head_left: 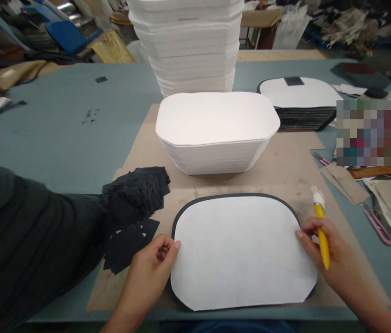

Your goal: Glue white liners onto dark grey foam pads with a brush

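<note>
On the blue-grey surface (122, 97), over flat brown cardboard (282, 162), a rounded white panel with a black border (244, 252) lies at the near centre. The left hand (151, 268) pinches its left edge; the right hand (336, 245) touches its right edge (that grip also holds a white-tipped, yellow-handled brush (323, 243)).

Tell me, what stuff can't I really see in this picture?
In the head view:
Black piece: mostly hidden under the white sheet; only its edge shows.
Tall white stack: its top is cut off by the upper edge.
Dark sleeve: cut off by the left edge.
Whatever is behind the pixelated patch at the right: blurred out.
Left hand: its own fingers hide how tight the grip is.
</note>
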`<state>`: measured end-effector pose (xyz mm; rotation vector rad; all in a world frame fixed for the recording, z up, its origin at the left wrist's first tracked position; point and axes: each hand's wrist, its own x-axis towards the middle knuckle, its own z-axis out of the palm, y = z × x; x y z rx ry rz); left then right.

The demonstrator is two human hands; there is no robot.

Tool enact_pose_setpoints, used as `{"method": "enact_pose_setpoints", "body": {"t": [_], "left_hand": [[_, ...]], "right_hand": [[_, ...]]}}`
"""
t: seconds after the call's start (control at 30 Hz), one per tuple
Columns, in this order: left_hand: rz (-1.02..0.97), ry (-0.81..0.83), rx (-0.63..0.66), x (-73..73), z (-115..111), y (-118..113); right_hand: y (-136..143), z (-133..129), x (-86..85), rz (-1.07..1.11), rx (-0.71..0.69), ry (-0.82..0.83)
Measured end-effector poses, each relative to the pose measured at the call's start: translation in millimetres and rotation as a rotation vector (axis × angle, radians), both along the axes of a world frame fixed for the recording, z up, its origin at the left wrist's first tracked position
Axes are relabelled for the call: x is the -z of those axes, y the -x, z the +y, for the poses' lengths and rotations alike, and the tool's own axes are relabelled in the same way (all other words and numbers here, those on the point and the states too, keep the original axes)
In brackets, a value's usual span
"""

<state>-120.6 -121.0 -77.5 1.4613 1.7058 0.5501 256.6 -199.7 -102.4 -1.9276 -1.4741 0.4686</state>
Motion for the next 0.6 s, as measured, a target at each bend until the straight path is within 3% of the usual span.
{"method": "enact_pose_setpoints", "body": {"t": [0.17, 0.37, 0.6], "left_hand": [[0.020, -0.004, 0.018, 2.1, 0.7, 1.3], [0.129, -0.044, 0.165, 7.9, 6.9, 9.2], [0.073, -0.011, 0.221, 1.1, 13.5, 10.2]], "right_hand": [[4.4, 2.3, -4.5, -0.028, -0.011, -0.004], [-1.3, 1.6, -6.8, -0.213, -0.046, 0.060], [-42.9, 4.7, -1.0, -0.226, -0.047, 0.353]]}}
